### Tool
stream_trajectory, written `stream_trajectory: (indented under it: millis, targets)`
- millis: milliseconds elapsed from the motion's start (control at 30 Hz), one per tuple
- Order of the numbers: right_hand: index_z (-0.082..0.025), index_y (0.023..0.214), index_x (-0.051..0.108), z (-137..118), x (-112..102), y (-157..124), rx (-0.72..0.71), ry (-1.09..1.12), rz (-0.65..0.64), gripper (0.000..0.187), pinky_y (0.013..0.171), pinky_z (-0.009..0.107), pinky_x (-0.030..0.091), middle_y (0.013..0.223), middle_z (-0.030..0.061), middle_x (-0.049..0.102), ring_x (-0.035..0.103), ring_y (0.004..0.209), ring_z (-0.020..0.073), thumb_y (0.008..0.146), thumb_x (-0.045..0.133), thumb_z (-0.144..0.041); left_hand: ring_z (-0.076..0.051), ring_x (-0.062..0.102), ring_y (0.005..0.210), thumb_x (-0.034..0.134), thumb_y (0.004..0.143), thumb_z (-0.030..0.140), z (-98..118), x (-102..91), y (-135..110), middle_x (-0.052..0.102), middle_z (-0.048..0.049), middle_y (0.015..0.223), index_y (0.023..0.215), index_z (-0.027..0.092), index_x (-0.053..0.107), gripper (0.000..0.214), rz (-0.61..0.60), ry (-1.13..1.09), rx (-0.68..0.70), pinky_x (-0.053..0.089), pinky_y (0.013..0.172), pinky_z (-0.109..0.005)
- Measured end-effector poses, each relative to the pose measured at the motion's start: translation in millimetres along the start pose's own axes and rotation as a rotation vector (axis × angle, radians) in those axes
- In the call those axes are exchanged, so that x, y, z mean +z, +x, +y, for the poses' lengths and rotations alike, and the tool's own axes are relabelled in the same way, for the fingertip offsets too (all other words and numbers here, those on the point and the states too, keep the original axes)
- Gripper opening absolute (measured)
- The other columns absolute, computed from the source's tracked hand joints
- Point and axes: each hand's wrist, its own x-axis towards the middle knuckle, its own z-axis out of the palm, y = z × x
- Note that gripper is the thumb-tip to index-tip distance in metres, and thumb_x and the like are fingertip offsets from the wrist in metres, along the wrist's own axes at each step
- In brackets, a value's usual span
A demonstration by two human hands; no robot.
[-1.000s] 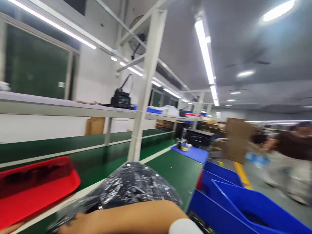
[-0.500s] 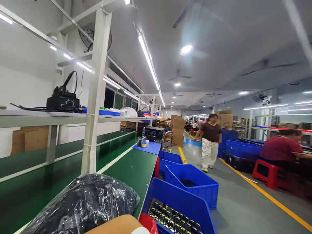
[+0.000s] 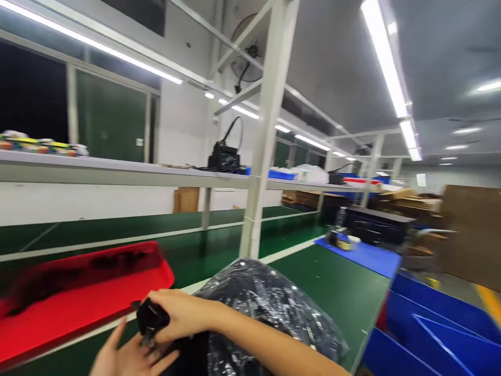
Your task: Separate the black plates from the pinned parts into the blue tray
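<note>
the green bench (image 3: 332, 292) has open room toward 1 o'clock; its edge drops to blue bins (image 3: 430, 334) at 3. the red tray (image 3: 90, 297) lies at 10, the bag of black parts (image 3: 274, 308) at centre. the right hand (image 3: 183, 316) pinches a small black part (image 3: 151, 318) over the open, spread left hand (image 3: 129, 357); a loose pinch could likely drop it off the bench.

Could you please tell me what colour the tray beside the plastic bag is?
The tray is bright red; the head view shows it best.
</note>
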Motion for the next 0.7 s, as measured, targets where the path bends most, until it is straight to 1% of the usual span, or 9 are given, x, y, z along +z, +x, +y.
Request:
stream_trajectory:
  millis: [33, 67, 167, 267, 367, 467, 567, 633, 700]
  targets:
    - [-0.013, 0.118, 0.051, -7.1, 1.6, -0.1, -0.049, -0.026, -0.022, 0.051, 0.079, 0.031, 0.05, 0.105, 0.0105, 0.059, 0.061, 0.096, 0.0284, 0.072, 0.074, -0.016, -0.029, 0.069, 0.078, 0.036, 0.092, 0.045, -0.5, 2.5, -4.6, 0.072, -0.0119, 0.079, 0.1, 0.017, 0.058, 0.037, -0.026, -0.14, -0.012, 0.056, 0.07, -0.047]
    - [-0.011, 0.121, 0.051, -13.5, 3.5, -0.5, -0.086, -0.051, -0.026, 0.051, 0.081, 0.037, 0.051, 0.108, 0.0149, 0.058, 0.061, 0.097, 0.0319, 0.074, 0.068, -0.012, -0.025, 0.069, 0.069, 0.036, 0.093, 0.039, -1.4, 6.1, -8.4, 0.071, -0.0075, 0.071, 0.095, 0.019, 0.059, 0.031, -0.013, -0.227, 0.029, 0.056, 0.064, -0.041]
    - [-0.008, 0.126, 0.052, -24.0, 4.6, -0.7, -0.154, -0.046, -0.019, 0.056, 0.091, 0.047, 0.046, 0.115, 0.0205, 0.057, 0.057, 0.106, 0.0362, 0.071, 0.063, -0.004, -0.021, 0.067, 0.059, 0.034, 0.096, 0.031, -3.5, 16.5, -14.4, 0.07, -0.0045, 0.064, 0.083, 0.018, 0.057, 0.03, 0.01, -0.315, 0.118, 0.054, 0.054, -0.033]
    - [-0.012, 0.131, 0.051, -21.6, -6.9, 2.2, -0.209, 0.056, -0.067, 0.068, 0.099, 0.039, 0.044, 0.125, 0.0156, 0.058, 0.055, 0.115, 0.03, 0.066, 0.07, -0.006, -0.022, 0.068, 0.06, 0.037, 0.095, 0.032, -1.7, 20.2, -14.6, 0.07, -0.0078, 0.066, 0.079, 0.015, 0.058, 0.032, -0.002, -0.326, 0.152, 0.053, 0.052, -0.033]
    - [-0.016, 0.133, 0.052, -14.5, -23.6, 3.2, -0.222, 0.165, -0.094, 0.07, 0.094, 0.026, 0.047, 0.128, 0.0085, 0.059, 0.057, 0.114, 0.0216, 0.067, 0.075, -0.011, -0.022, 0.068, 0.06, 0.041, 0.094, 0.029, 4.4, 18.8, -11.6, 0.07, -0.0087, 0.066, 0.08, 0.012, 0.06, 0.029, -0.006, -0.333, 0.189, 0.052, 0.05, -0.03]
    - [-0.018, 0.124, 0.06, -10.3, -33.1, 2.7, -0.155, 0.225, 0.018, 0.053, 0.094, 0.027, 0.046, 0.126, 0.006, 0.061, 0.056, 0.114, 0.0206, 0.073, 0.076, -0.018, -0.02, 0.067, 0.06, 0.046, 0.091, 0.026, 10.2, 16.7, -8.2, 0.07, -0.0076, 0.068, 0.084, 0.012, 0.061, 0.022, 0.008, -0.34, 0.204, 0.055, 0.055, -0.03]
    - [-0.018, 0.119, 0.062, -11.0, -29.4, 6.5, -0.031, 0.261, 0.199, 0.04, 0.095, 0.032, 0.044, 0.12, 0.0073, 0.063, 0.057, 0.11, 0.0219, 0.081, 0.071, -0.027, -0.02, 0.067, 0.061, 0.054, 0.088, 0.026, 9.6, 15.8, -6.2, 0.069, -0.0071, 0.067, 0.088, 0.01, 0.061, 0.018, 0.059, -0.324, 0.18, 0.057, 0.059, -0.033]
    - [-0.016, 0.111, 0.066, -13.2, -20.6, 11.8, 0.046, 0.276, 0.268, 0.033, 0.082, 0.031, 0.049, 0.104, 0.0077, 0.068, 0.062, 0.094, 0.022, 0.081, 0.071, -0.03, -0.021, 0.068, 0.063, 0.058, 0.086, 0.026, 5.8, 16.4, -5.9, 0.069, -0.0078, 0.068, 0.09, 0.01, 0.061, 0.017, 0.094, -0.307, 0.175, 0.058, 0.058, -0.033]
    - [-0.015, 0.093, 0.071, -14.9, -9.6, 17.9, 0.089, 0.299, 0.289, 0.018, 0.068, 0.028, 0.049, 0.083, 0.0053, 0.07, 0.063, 0.076, 0.0201, 0.079, 0.071, -0.026, -0.019, 0.067, 0.063, 0.059, 0.085, 0.023, 1.7, 18.0, -6.5, 0.069, -0.0068, 0.069, 0.09, 0.011, 0.06, 0.012, 0.127, -0.304, 0.191, 0.058, 0.058, -0.031]
